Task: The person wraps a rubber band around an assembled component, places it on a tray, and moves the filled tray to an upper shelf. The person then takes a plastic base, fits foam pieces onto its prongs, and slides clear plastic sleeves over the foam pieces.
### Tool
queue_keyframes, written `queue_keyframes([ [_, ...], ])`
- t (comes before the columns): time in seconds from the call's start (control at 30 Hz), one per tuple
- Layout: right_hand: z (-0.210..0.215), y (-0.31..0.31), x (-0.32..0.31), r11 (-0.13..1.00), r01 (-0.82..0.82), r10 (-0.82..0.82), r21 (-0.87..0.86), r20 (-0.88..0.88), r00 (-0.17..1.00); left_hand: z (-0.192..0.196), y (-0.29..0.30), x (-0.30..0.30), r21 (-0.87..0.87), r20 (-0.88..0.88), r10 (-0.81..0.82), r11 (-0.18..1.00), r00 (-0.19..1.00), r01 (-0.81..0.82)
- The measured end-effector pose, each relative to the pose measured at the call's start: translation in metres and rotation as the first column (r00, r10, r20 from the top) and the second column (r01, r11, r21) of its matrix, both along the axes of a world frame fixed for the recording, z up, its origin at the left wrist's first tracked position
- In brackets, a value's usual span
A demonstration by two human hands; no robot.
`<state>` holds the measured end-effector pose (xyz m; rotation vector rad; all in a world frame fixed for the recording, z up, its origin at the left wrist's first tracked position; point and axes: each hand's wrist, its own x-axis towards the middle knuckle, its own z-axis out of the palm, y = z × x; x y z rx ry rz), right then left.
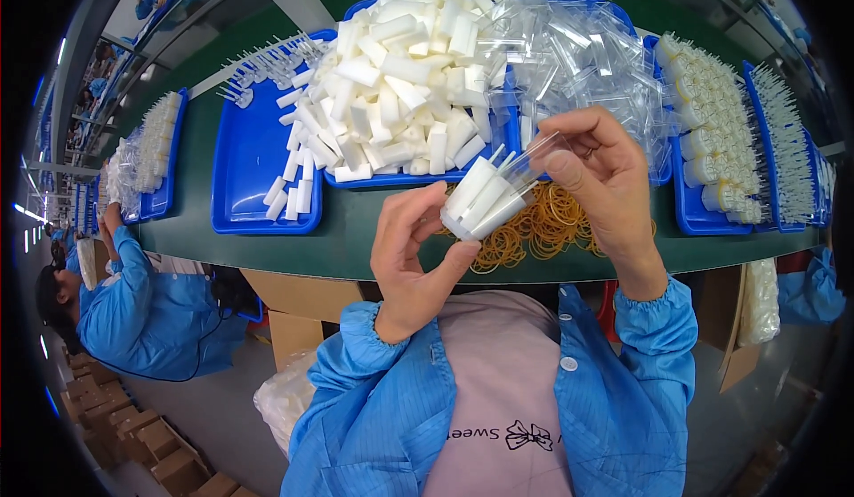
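Between my hands a small assembly of white foam pieces (485,192) stands tilted in a clear round plastic base, with thin white stem tips poking out on top. My left hand (405,248) curls round its lower left side, thumb and fingers gripping the base. From the right, my right hand (609,190) pinches a clear plastic sleeve (540,152) between thumb and fingers, its lower edge against the foam pieces. How far the sleeve overlaps them I cannot tell. Just under the assembly lies a pile of yellow-brown rubber bands (556,226).
Beyond my hands are a heap of white foam blocks (391,79) and a heap of clear plastic sleeves (578,61) on blue trays. A blue tray (253,163) at left carries stemmed plastic pieces. Banded bundles (712,114) fill a tray at right. A co-worker (151,310) sits at left.
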<state>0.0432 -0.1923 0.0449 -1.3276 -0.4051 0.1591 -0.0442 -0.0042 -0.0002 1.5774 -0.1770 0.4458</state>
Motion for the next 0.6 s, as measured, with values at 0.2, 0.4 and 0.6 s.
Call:
queue_keyframes([
  [0.2,0.005,-0.007,-0.005,0.988,0.127,-0.133,0.086,0.061,0.989,0.001,-0.002,-0.002,-0.019,-0.042,-0.05,0.999,0.998,0.049],
  [0.4,-0.003,-0.012,-0.001,0.994,0.087,-0.087,0.072,-0.009,0.996,0.002,-0.003,-0.005,0.089,0.011,0.016,0.996,1.0,-0.017],
  [0.6,-0.004,-0.013,-0.003,0.994,0.112,-0.112,-0.008,0.021,0.994,0.003,-0.005,-0.004,0.308,0.174,0.081,0.942,0.981,-0.133],
])
